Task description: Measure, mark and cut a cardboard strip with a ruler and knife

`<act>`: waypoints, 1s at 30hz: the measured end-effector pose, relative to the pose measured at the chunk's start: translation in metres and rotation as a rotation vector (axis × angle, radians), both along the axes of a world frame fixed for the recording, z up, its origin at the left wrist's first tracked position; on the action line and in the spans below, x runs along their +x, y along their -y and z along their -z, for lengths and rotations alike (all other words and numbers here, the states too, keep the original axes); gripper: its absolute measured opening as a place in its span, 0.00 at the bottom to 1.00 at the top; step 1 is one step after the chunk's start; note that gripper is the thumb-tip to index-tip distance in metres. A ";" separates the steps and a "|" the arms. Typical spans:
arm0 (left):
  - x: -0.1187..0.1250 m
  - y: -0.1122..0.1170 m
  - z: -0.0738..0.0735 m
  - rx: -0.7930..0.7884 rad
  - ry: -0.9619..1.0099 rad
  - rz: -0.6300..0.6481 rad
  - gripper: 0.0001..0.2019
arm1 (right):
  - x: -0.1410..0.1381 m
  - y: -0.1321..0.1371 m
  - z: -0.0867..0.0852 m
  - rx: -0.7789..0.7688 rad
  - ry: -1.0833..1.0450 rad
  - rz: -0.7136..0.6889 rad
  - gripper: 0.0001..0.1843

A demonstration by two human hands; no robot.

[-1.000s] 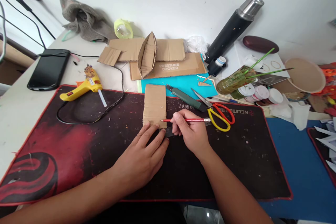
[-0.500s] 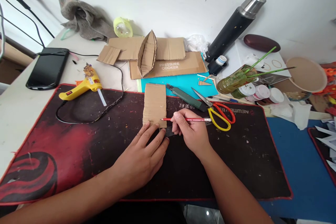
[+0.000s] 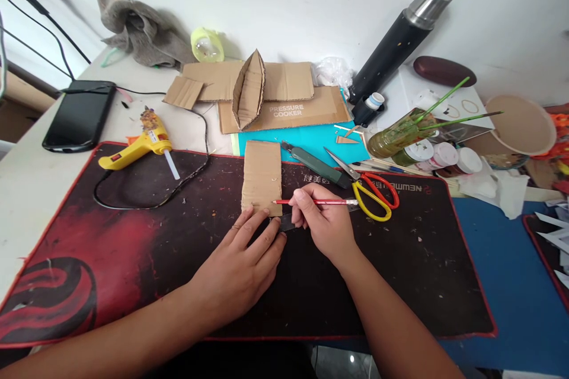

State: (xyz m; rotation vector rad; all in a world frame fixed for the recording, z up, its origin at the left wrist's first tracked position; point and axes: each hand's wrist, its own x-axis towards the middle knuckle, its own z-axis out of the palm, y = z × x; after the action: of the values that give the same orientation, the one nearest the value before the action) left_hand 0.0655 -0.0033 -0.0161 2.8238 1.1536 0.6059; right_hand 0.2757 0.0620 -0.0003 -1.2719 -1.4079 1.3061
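A rectangular piece of corrugated cardboard (image 3: 262, 172) lies on the dark mat. My left hand (image 3: 249, 257) rests flat with spread fingers, its fingertips on the cardboard's near edge and on a clear ruler (image 3: 288, 223) beside it. The ruler is mostly hidden under my hands. In my right hand (image 3: 326, 222) a red pencil (image 3: 317, 202) is pinched, lying almost level, with its tip at the lower right part of the cardboard. Just beyond sit a green utility knife (image 3: 317, 167) and scissors (image 3: 373, 195) with red and yellow handles.
A yellow hot glue gun (image 3: 137, 151) and a phone (image 3: 80, 115) are at the left. Cut cardboard pieces (image 3: 288, 80) lie at the back, over a blue sheet (image 3: 262, 143). Farther right stand a black thermos (image 3: 393, 41), paint jars (image 3: 444, 156) and a beige bowl (image 3: 520, 124).
The view has shifted very slightly. Both hands, the pencil and the cardboard hold the same positions.
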 end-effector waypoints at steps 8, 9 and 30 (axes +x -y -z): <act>-0.001 0.000 0.001 -0.012 0.008 0.003 0.18 | 0.001 0.000 0.001 -0.002 0.003 -0.002 0.22; -0.001 0.000 0.001 -0.013 0.007 0.003 0.18 | 0.001 0.000 0.001 -0.002 0.006 -0.001 0.22; -0.001 0.000 -0.001 0.005 -0.003 0.004 0.17 | 0.000 0.000 -0.001 -0.007 -0.010 0.012 0.24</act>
State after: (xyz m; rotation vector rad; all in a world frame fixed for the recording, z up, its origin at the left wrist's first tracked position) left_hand 0.0650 -0.0029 -0.0148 2.8316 1.1490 0.6056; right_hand 0.2752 0.0624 0.0006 -1.2748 -1.3878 1.3085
